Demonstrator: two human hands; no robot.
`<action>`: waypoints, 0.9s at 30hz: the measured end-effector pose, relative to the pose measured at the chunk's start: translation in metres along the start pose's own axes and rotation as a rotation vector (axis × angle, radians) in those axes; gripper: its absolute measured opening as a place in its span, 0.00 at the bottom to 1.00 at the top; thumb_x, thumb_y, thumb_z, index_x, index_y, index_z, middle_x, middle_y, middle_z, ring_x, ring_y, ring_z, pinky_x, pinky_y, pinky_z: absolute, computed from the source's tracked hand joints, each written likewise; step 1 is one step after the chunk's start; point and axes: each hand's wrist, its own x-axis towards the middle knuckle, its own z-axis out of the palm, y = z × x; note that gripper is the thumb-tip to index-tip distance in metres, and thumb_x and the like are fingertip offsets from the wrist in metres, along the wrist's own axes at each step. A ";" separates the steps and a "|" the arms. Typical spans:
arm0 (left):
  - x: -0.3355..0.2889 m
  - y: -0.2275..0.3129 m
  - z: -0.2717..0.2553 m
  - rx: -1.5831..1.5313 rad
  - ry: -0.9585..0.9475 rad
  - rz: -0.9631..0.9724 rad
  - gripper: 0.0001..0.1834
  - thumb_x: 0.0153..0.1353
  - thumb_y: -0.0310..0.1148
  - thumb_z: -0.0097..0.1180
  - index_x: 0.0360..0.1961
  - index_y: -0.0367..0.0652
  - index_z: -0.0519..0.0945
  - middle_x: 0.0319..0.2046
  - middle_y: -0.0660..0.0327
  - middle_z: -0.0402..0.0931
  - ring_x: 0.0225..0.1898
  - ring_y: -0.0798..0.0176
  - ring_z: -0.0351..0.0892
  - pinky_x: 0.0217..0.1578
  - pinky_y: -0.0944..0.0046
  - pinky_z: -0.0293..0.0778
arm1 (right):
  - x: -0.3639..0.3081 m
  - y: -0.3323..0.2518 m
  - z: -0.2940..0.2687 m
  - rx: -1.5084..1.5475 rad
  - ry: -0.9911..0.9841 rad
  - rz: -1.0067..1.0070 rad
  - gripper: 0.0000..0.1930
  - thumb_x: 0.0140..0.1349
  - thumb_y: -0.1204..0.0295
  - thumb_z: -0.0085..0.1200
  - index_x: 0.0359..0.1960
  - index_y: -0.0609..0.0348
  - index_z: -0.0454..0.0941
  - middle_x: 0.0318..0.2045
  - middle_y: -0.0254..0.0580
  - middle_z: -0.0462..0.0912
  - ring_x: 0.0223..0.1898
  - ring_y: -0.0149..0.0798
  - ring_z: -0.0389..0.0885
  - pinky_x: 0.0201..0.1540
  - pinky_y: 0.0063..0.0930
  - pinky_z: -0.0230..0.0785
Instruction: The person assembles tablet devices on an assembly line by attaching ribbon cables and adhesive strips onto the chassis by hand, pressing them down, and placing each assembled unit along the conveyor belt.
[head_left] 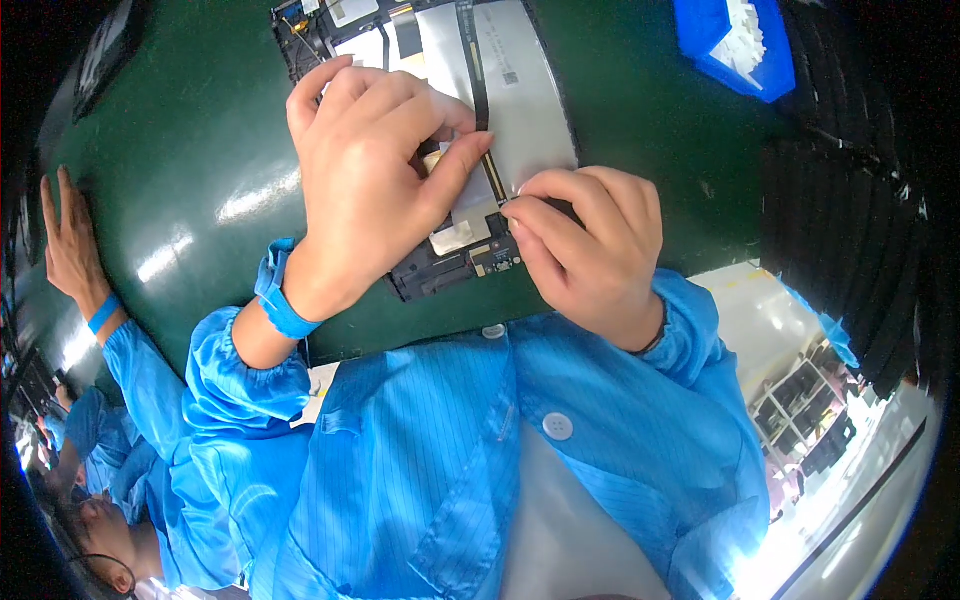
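Note:
An opened tablet (pixel 552 70) lies on the green tabletop, its inner parts facing up. Silver battery panels (pixel 525 110) fill much of it, and a dark flex cable (pixel 478 75) runs down its length. My left hand (pixel 365 170) reaches across the tablet, thumb and index finger closed on the flex cable partway along. Close to the cable's lower end, my right hand (pixel 605 235) is pinched, its thumb and index tips against that end. Just below sits a small circuit board (pixel 496 260) at the tablet's near edge. My left hand hides part of the tablet's left side.
A blue bin (pixel 702 30) holding small white pieces stands at the far right. On the left, a co-worker's hand (pixel 72 245) rests on the green table (pixel 225 130). A dark flat object (pixel 105 55) lies far left. Black ribbed material (pixel 840 230) hangs along the right side.

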 end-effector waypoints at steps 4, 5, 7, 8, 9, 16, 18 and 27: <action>0.000 0.000 0.000 0.027 -0.005 0.011 0.06 0.46 0.36 0.69 0.23 0.50 0.82 0.23 0.69 0.76 0.35 0.60 0.73 0.54 0.54 0.59 | -0.001 -0.001 0.000 -0.005 0.006 -0.003 0.09 0.47 0.74 0.62 0.33 0.52 0.83 0.36 0.30 0.81 0.39 0.38 0.76 0.43 0.33 0.63; 0.000 0.000 -0.001 0.024 -0.007 0.010 0.06 0.46 0.36 0.69 0.23 0.50 0.82 0.23 0.69 0.76 0.35 0.60 0.73 0.54 0.54 0.59 | 0.000 -0.001 0.001 -0.005 0.004 -0.001 0.09 0.47 0.74 0.62 0.33 0.52 0.83 0.36 0.30 0.81 0.39 0.38 0.76 0.43 0.33 0.63; -0.001 -0.001 -0.002 0.037 -0.012 0.019 0.09 0.46 0.35 0.70 0.23 0.47 0.81 0.26 0.67 0.77 0.36 0.60 0.74 0.55 0.56 0.59 | 0.000 0.000 0.002 0.000 0.000 -0.006 0.09 0.47 0.74 0.62 0.33 0.52 0.83 0.37 0.30 0.81 0.38 0.38 0.76 0.42 0.33 0.63; -0.001 -0.001 -0.001 0.037 -0.013 0.019 0.09 0.46 0.35 0.70 0.23 0.47 0.81 0.26 0.67 0.77 0.36 0.60 0.74 0.55 0.56 0.59 | 0.000 0.000 0.002 0.000 -0.001 -0.005 0.09 0.47 0.74 0.62 0.33 0.52 0.83 0.37 0.30 0.81 0.38 0.38 0.76 0.42 0.33 0.63; -0.002 -0.001 -0.001 0.033 -0.015 0.013 0.09 0.46 0.36 0.70 0.23 0.47 0.81 0.26 0.67 0.77 0.36 0.60 0.74 0.55 0.56 0.59 | 0.000 0.000 0.002 0.002 -0.002 -0.007 0.09 0.47 0.74 0.62 0.33 0.52 0.83 0.37 0.30 0.81 0.38 0.38 0.76 0.42 0.33 0.63; -0.002 0.001 -0.001 0.033 -0.028 -0.002 0.09 0.46 0.36 0.70 0.23 0.47 0.81 0.26 0.67 0.77 0.36 0.61 0.74 0.55 0.56 0.59 | -0.001 0.001 0.001 0.010 -0.012 -0.011 0.09 0.46 0.74 0.63 0.32 0.53 0.83 0.36 0.31 0.81 0.38 0.38 0.76 0.42 0.32 0.63; -0.003 0.000 0.000 0.036 -0.025 0.007 0.09 0.46 0.36 0.70 0.23 0.47 0.81 0.26 0.67 0.77 0.36 0.61 0.74 0.55 0.56 0.59 | -0.001 0.000 0.000 0.012 -0.016 -0.009 0.09 0.46 0.75 0.62 0.32 0.53 0.83 0.36 0.31 0.81 0.38 0.38 0.76 0.42 0.32 0.63; -0.004 -0.001 0.000 0.039 -0.003 0.006 0.08 0.46 0.37 0.70 0.23 0.49 0.82 0.25 0.68 0.76 0.36 0.60 0.73 0.54 0.55 0.60 | 0.000 0.005 0.005 0.036 -0.014 -0.059 0.09 0.46 0.74 0.61 0.32 0.54 0.81 0.39 0.33 0.80 0.43 0.40 0.77 0.44 0.34 0.66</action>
